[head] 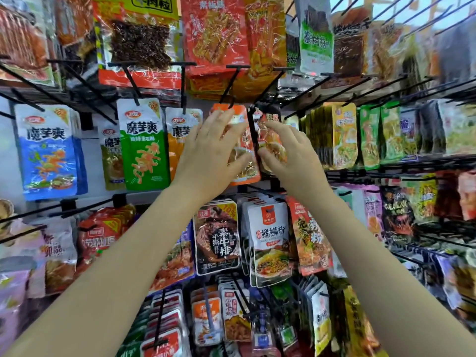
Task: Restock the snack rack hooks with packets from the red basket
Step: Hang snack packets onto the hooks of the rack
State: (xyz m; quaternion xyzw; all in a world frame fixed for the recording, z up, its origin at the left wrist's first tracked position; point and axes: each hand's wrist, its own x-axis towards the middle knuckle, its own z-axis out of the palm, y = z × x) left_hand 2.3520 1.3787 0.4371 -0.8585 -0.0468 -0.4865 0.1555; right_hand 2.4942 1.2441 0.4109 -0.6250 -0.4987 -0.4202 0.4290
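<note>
Both hands up at the rack: left hand (210, 153) fingers spread loose over an orange packet (244, 161), right hand (288, 155) pinching a crinkly clear-fronted orange-red packet (270, 140).

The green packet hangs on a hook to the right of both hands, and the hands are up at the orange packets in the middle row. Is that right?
Not quite. In the head view the green packet hangs left of both hands, not right. The left hand and right hand are indeed at the orange packets in the middle row.
</note>
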